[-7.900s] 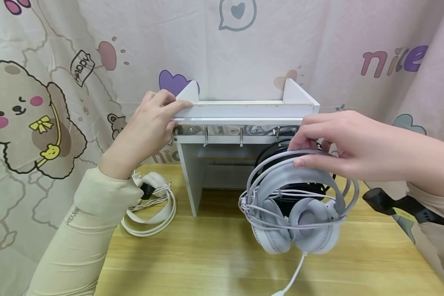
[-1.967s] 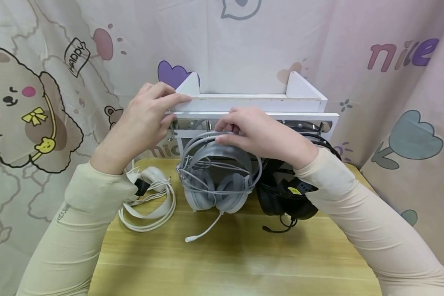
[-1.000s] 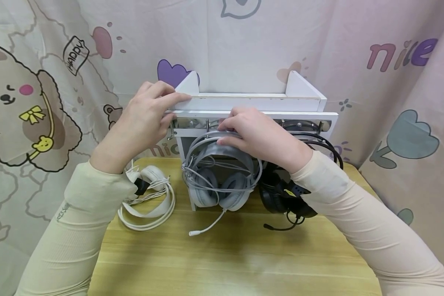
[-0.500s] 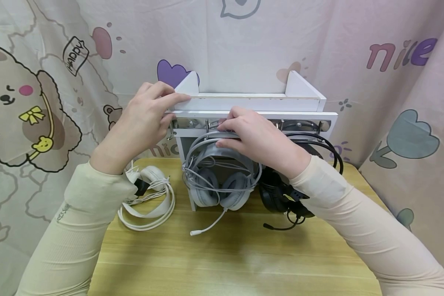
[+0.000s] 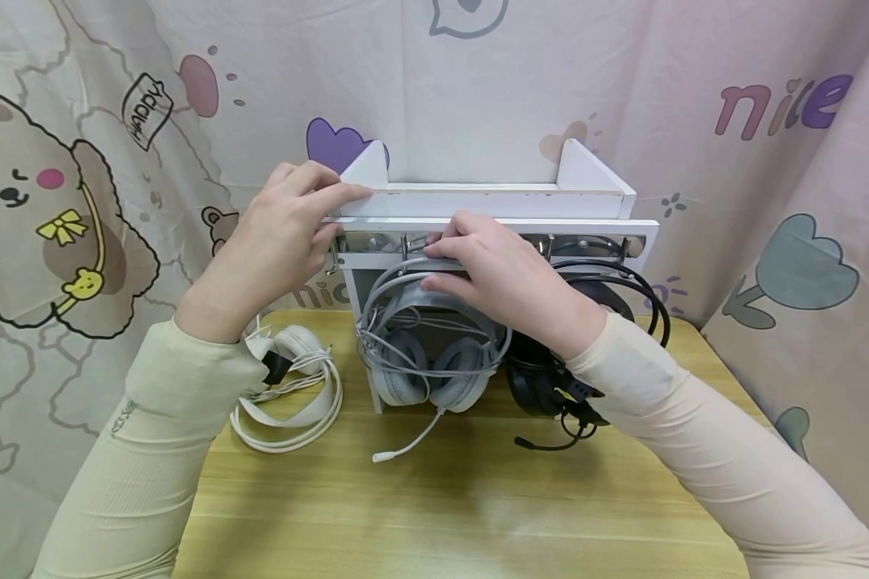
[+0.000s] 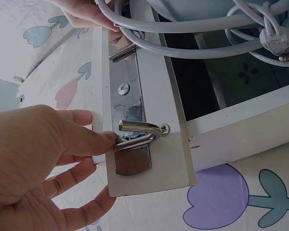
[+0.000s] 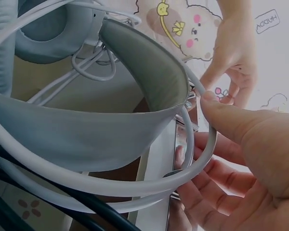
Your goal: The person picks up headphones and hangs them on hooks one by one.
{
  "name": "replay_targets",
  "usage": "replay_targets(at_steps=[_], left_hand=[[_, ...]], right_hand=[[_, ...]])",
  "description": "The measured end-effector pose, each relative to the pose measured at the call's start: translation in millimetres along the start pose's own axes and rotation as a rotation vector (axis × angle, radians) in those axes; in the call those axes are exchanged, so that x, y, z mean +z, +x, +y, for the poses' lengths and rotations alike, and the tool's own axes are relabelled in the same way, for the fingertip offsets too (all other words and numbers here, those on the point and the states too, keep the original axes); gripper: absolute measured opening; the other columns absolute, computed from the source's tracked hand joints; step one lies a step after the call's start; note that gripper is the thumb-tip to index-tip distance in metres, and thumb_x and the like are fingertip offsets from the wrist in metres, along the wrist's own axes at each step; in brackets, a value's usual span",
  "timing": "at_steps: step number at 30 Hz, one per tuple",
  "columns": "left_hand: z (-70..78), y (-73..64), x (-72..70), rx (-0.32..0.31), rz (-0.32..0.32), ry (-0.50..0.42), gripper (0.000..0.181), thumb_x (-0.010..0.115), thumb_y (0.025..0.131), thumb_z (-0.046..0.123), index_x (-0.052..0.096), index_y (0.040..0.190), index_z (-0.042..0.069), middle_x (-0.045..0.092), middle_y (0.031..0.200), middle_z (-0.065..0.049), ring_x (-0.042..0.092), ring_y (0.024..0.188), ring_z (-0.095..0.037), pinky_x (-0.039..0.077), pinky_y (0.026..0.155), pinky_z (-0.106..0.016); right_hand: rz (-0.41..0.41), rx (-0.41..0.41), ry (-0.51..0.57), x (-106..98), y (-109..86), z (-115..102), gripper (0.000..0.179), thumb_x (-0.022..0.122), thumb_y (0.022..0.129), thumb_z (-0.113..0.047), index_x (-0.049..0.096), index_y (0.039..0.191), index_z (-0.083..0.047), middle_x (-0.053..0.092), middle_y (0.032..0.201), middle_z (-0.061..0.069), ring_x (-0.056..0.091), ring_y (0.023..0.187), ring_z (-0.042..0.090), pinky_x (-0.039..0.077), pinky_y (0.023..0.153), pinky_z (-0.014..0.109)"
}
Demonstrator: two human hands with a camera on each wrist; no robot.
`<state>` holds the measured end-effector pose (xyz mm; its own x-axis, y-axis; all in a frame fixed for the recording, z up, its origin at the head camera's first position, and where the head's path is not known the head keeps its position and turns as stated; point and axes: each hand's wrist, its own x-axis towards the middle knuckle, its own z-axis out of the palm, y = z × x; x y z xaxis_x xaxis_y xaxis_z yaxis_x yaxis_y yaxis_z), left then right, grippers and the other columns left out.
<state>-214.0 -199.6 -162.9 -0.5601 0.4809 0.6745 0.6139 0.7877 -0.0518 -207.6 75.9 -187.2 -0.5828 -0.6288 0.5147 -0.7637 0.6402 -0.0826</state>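
A grey-white headset with a boom microphone hangs at the front of a small white shelf, its thin outer bands by the metal hook rail. My right hand holds its headband from above; in the right wrist view the thumb lies against the white band with fingers behind it. Whether a hook bears the band is partly hidden by the hand. My left hand grips the shelf's left front end, thumb beside the end hook in the left wrist view.
A black headset hangs farther right on the rail, partly behind my right forearm. White headphones with a coiled cable lie on the wooden table at left. A printed curtain closes off the back and sides.
Since the oldest frame, my right hand has carried the grey-white headset leftward to the rail's left half, uncovering the black one. Over the last second it barely shifts. My left hand stays on the shelf.
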Motion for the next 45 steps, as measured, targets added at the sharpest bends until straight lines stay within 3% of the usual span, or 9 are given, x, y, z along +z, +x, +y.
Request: replay_targets(at_steps=[9,24,39,45], left_hand=[[0.5,-0.4,0.5,0.007,0.007,0.003,0.055,0.067,0.093,-0.014,0.069,0.141,0.012,0.065,0.129,-0.022,0.056,0.117,-0.044,0.052,0.097,-0.059],[1.5,-6.5,4.1,0.012,0.016,0.023,0.047,0.07,0.097,-0.005,0.067,0.142,0.011,0.064,0.131,-0.025,0.055,0.121,-0.046,0.054,0.098,-0.061],[11.5,-22.7,6.4,0.022,0.062,-0.003,0.045,0.075,0.1,0.009,0.066,0.144,0.012,0.063,0.14,-0.022,0.057,0.129,-0.045,0.055,0.098,-0.062],[19.6,-33.0,4.8,0.062,0.084,0.007,0.047,0.076,0.1,0.014,0.065,0.145,0.014,0.064,0.142,-0.022,0.059,0.13,-0.046,0.057,0.098,-0.063]], right_hand=[[0.03,-0.033,-0.009,0.9,-9.7,0.5,0.048,0.082,0.097,-0.029,0.073,0.136,-0.002,0.068,0.123,0.011,0.062,0.099,0.024,0.052,0.084,0.037],[0.115,-0.134,-0.043,6.7,-24.7,1.0,0.047,0.082,0.098,-0.027,0.072,0.136,-0.002,0.068,0.129,0.012,0.066,0.106,0.025,0.059,0.086,0.039],[0.113,-0.198,-0.066,9.7,-32.4,1.0,0.051,0.08,0.099,-0.027,0.067,0.145,-0.008,0.065,0.147,0.019,0.066,0.132,0.035,0.057,0.109,0.049],[0.098,-0.206,-0.08,9.3,-34.9,1.1,0.054,0.081,0.098,-0.027,0.066,0.148,-0.013,0.062,0.151,0.02,0.063,0.138,0.036,0.054,0.114,0.051]])
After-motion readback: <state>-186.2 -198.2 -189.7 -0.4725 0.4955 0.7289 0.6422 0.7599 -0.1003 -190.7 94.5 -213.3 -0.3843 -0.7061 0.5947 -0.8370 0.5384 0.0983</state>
